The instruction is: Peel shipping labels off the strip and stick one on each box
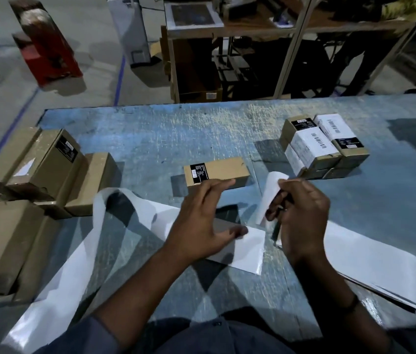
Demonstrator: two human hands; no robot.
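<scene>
R hand (301, 215) fingers pinched peeled label (269, 195) clear of bench (201, 129), prob. saving adhesive. L hand (201, 221) fingers spread, thumb steadying strip (247, 251); box (217, 171) just beyond fingertips.

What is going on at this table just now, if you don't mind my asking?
A person is labelling small cardboard boxes at a blue table. The right hand pinches a curled white label, while the left hand is spread open above the strip, just in front of a single brown box that has no shipping sticker. The cluster of boxes to the right already carries white stickers; the boxes on the left show none.
</scene>
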